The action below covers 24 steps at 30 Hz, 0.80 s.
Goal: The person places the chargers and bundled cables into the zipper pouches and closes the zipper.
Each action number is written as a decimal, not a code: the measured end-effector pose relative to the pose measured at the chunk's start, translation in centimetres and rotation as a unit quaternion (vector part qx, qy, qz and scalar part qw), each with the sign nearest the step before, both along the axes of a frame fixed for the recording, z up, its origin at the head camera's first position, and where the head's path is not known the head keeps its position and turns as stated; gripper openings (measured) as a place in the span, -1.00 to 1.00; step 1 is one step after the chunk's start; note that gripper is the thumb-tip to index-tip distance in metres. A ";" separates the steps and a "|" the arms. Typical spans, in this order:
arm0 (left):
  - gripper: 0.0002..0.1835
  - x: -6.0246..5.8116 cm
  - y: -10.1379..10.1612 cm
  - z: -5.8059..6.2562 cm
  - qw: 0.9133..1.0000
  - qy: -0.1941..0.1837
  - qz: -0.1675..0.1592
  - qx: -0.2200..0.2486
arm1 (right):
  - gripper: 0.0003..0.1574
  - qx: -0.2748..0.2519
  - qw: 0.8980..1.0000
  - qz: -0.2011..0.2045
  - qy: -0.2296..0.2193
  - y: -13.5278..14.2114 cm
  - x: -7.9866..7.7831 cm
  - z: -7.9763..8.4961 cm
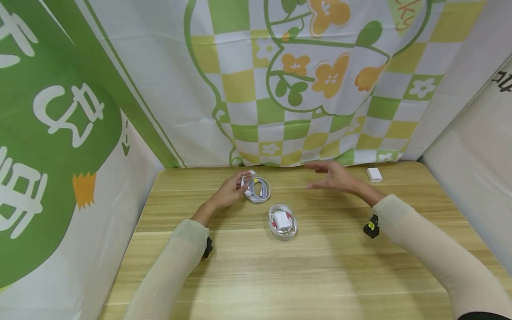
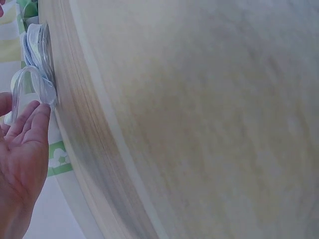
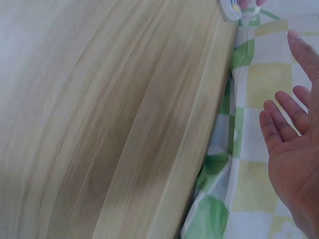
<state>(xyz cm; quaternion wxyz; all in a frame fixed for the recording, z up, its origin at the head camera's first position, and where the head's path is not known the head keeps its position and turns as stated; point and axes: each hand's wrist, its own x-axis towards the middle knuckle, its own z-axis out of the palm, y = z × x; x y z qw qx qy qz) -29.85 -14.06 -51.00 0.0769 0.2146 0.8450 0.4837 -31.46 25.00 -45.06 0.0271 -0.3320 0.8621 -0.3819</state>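
Observation:
At the back of the table my left hand (image 1: 230, 191) pinches one side of a coiled white-grey charging cable (image 1: 262, 198). In the left wrist view, a loop of the cable (image 2: 41, 47) stands between the thumb and fingers, and the coil is seen edge-on. My right hand (image 1: 335, 177) is held over the table's back edge, thumb apart from the fingers, with nothing in it. The right wrist view shows the palm (image 3: 294, 164) and loosely bent fingers. Nearer to me lies a second coiled white cable (image 1: 294, 227), a white charger plug (image 1: 282, 220) at its middle.
A small white block (image 1: 374, 174), like a charger, lies at the back right of the wooden table (image 1: 256, 275). Behind the table hangs a green-and-white checked curtain (image 1: 248, 89), reaching down to its back edge. Fabric walls (image 1: 100, 231) stand at both sides.

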 end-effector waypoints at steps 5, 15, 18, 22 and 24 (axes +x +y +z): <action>-0.47 -0.1 -0.1 -0.1 1.000 0.008 0.004 0.010 | -0.10 0.003 1.000 -0.014 -0.008 1.5 -0.1 0.2; -0.46 -0.2 -0.1 -0.4 1.000 0.012 0.012 0.003 | -0.08 0.018 0.998 -0.053 -0.036 4.3 -0.1 0.0; -0.46 -0.2 -0.1 -0.5 1.000 0.012 0.013 0.006 | -0.06 0.015 0.997 -0.059 -0.042 5.0 0.0 0.0; -0.46 -0.1 -0.1 -0.5 1.000 0.016 0.015 0.009 | -0.05 0.007 0.997 -0.064 -0.037 5.8 0.0 -0.2; -0.46 -0.1 0.0 -0.5 1.000 0.015 0.016 0.011 | -0.04 0.006 0.997 -0.068 -0.035 6.1 0.0 -0.3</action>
